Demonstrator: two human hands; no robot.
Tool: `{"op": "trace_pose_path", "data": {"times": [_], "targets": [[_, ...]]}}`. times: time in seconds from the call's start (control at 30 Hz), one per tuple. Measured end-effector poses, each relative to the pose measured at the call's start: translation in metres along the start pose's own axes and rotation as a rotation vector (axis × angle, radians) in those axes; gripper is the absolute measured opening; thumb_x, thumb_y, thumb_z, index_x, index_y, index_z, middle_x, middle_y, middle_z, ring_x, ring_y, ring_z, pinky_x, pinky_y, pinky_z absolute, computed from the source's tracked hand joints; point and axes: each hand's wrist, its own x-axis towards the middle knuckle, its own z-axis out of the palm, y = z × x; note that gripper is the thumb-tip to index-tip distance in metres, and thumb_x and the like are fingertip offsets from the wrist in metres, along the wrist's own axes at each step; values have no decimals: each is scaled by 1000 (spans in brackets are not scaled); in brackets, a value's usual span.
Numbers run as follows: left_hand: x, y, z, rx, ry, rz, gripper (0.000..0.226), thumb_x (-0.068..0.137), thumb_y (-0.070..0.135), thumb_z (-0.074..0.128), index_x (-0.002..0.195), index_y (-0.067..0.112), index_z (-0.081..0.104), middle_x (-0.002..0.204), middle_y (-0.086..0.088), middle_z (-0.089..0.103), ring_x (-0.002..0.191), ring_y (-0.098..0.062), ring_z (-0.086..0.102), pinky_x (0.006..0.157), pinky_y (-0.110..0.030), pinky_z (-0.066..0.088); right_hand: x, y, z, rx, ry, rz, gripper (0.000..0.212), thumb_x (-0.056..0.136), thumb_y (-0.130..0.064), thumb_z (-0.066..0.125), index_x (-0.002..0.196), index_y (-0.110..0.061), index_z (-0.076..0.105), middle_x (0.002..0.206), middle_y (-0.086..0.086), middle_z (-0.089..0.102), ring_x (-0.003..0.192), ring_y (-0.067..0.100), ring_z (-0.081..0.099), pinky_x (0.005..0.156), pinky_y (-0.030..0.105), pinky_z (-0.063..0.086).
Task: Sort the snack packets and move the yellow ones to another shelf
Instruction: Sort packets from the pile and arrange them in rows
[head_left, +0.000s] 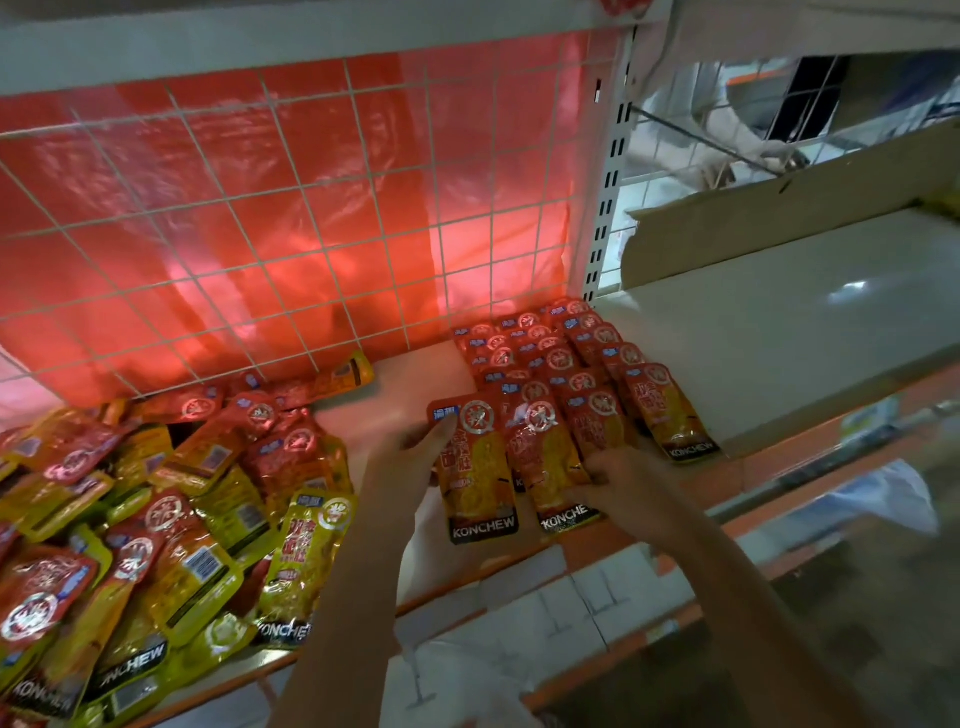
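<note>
Both hands grip red packets at the shelf (415, 374) front edge: left hand (410, 457) one red packet (475, 467), right hand (618, 473) its neighbour (550, 462).

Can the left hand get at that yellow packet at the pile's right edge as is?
Probably not yet: the left hand grips a red packet. The yellow packet lies uncovered just beside that forearm, path open.

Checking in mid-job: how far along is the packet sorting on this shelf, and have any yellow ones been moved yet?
Done: red packets lie in neat overlapping rows at the shelf's right end. In hand: the left hand holds one red packet and the right hand grips another at the rows' front. Left: the mixed pile still holds many yellow packets; the neighbouring shelf shows none.
</note>
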Motion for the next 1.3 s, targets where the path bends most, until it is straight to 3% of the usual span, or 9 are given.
{"op": "trace_pose_path", "data": {"times": [0.1,0.3,0.53,0.67,0.77,0.9,1.07,1.17,1.3], "targets": [[3,-2,-2,-31,-6,-27,13,91,22,61,83,13,67,79,-5,68,72,-20,61,70,-32,50,4,-2,1,-47,-17,11,29,88,-24,63,89,5,65,71,6,57,59,11,50,55,19,35],[4,-3,-3,-56,-1,-27,11,91,22,60,85,15,67,82,-4,68,73,-18,61,70,-31,50,9,-2,2,-120,-48,57,24,90,-24,61,77,-4,56,69,2,50,60,10,47,55,19,35],[4,-3,-2,-76,-18,-19,12,91,21,60,85,14,67,82,-4,68,74,-18,61,73,-33,51,9,-5,-1,-335,-47,56,36,91,-33,58,64,-16,42,64,-3,44,56,6,41,52,17,32],[4,-3,-1,-73,-23,-25,12,91,22,60,86,13,66,84,-6,68,77,-20,62,79,-36,51,11,-5,2,-391,-7,75,38,90,-38,59,63,-18,40,64,-4,45,57,6,42,55,20,34],[4,-3,1,-75,-17,-16,12,91,22,60,84,14,67,81,-4,68,73,-18,61,73,-33,50,11,-4,4,-407,20,81,39,89,-39,60,62,-20,38,63,-5,43,57,7,42,56,21,35],[4,-4,1,-94,-11,-19,12,90,21,61,82,15,68,77,-2,68,71,-17,61,71,-32,49,12,-4,5,-441,43,83,28,86,-41,62,79,-17,51,70,-4,50,75,15,55,66,25,41],[7,-5,0,-73,-17,-23,13,91,23,61,84,14,67,79,-3,68,72,-17,61,72,-32,50,8,-6,1,-444,65,49,37,86,-42,62,65,-24,37,66,-7,46,71,13,53,63,25,39],[17,-3,-4,-41,-27,-43,15,91,26,61,90,13,67,84,-5,69,78,-20,63,80,-37,51,9,-12,-14,-411,94,-6,28,89,-42,59,74,-21,46,71,-5,55,69,13,56,60,23,42],[45,1,-14,-8,-4,-96,19,87,29,65,96,13,63,91,-5,69,86,-22,65,85,-38,51,34,-25,-42,-533,229,-154,32,91,-38,55,114,-15,55,106,3,64,97,22,61,79,30,46]]}}
